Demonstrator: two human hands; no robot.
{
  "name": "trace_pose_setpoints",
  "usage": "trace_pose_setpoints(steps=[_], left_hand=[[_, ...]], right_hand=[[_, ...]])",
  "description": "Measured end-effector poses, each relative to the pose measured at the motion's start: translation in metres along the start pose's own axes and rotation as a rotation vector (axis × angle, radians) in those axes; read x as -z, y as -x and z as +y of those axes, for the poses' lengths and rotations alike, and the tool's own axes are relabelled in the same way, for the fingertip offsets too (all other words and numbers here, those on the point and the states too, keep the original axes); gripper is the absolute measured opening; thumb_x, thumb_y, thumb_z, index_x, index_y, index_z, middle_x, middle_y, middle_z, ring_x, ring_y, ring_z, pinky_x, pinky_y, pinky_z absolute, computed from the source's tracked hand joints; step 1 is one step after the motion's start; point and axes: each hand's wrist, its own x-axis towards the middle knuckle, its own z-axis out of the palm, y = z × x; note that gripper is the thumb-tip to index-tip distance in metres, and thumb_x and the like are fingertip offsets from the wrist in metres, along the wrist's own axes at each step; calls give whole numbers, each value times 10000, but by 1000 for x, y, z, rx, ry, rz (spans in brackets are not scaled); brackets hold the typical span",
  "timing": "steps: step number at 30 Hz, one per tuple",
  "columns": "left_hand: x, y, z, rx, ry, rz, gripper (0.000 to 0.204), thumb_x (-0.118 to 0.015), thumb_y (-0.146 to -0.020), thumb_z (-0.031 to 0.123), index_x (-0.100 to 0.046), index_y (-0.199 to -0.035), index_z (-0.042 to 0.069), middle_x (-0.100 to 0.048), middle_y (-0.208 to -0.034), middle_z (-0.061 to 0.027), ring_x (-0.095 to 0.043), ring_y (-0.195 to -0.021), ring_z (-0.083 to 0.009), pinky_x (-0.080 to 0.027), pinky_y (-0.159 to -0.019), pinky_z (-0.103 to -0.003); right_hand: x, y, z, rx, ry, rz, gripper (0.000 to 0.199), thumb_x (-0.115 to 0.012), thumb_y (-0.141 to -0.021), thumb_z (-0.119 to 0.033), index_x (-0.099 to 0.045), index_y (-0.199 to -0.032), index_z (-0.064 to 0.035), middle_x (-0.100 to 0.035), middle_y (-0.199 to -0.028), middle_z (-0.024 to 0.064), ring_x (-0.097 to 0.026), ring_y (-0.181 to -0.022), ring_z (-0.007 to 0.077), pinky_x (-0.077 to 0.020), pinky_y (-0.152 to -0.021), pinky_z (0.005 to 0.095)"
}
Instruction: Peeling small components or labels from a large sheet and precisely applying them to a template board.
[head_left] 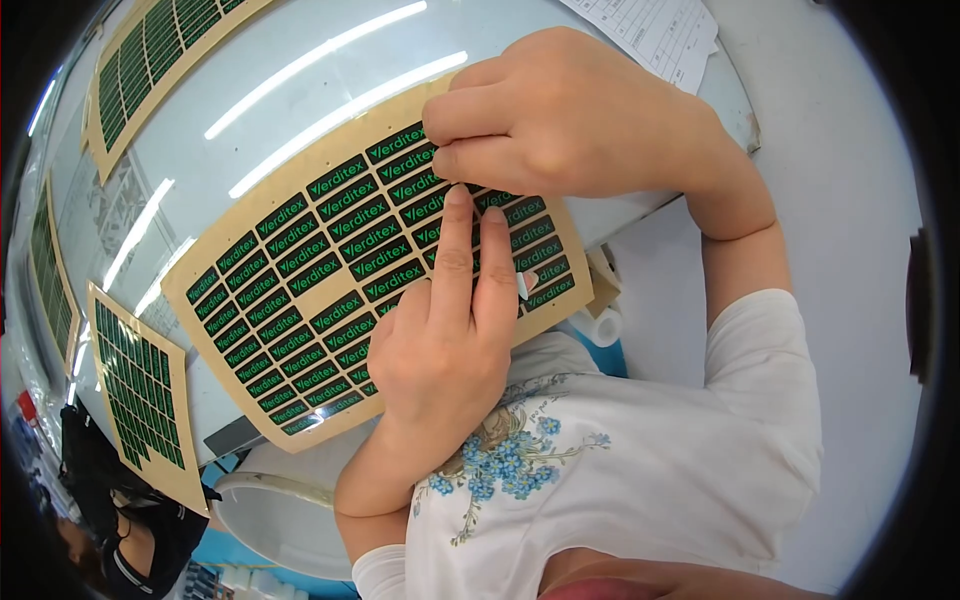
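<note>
A tan backing sheet [240,385] with rows of black labels printed in green lies tilted on the glossy pale table. One space among the rows shows bare backing. My left hand [440,335] rests on the sheet, its index and middle fingers stretched out over the labels. Beside these fingers is a small white and pinkish tip [527,285] that I cannot make out. My right hand [565,120] is closed with fingers pinched together over the upper right labels, just beyond the left fingertips. Whatever it grips is hidden.
More label sheets lie at the upper left [100,150], at the far left edge [50,270] and at the lower left [140,390]. Printed papers [650,35] lie at the top right. A white roll [603,328] and a round white stool [280,520] are below the table edge. Another person's arm [135,550] shows lower left.
</note>
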Motion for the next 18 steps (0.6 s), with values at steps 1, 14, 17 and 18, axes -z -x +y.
trace_pose_setpoints(steps=[1, 14, 17, 18], left_hand=[[-2, 0, -1, -31, -16, 38, 302, -612, -890, 267, -688, -1142, 117, -655, -1255, -96, -441, -508, -75, -393, -428, -196], [0, -3, 0, 10, 34, 12, 456, -707, -752, 92, -685, -1207, 119, -676, -1179, -96, -585, -581, -122, -475, -507, -243], [2, -4, 0, 23, 54, -6, 466, -708, -747, 76, -682, -1210, 115, -674, -1180, -100, -588, -584, -128, -477, -510, -249], [2, -4, -1, 23, 64, -6, 463, -710, -747, 72, -682, -1208, 111, -672, -1186, -103, -592, -589, -132, -480, -513, -252]], right_hand=[[0, 0, -1, -6, 10, 11, 123, -653, -659, -116, -603, -742, -39, -526, -775, 21, -612, -683, 163, -469, -480, 298], [-4, 1, -14, 35, 118, -24, 126, -662, -646, -105, -594, -708, -19, -502, -766, 33, -573, -655, 148, -465, -481, 276], [-3, -1, -14, 34, 136, -21, 118, -658, -659, -109, -601, -720, -25, -483, -753, 29, -565, -637, 148, -451, -482, 271], [0, -3, -16, 14, 158, 16, 120, -657, -675, -112, -618, -744, -23, -502, -765, 28, -566, -633, 149, -441, -481, 269]])
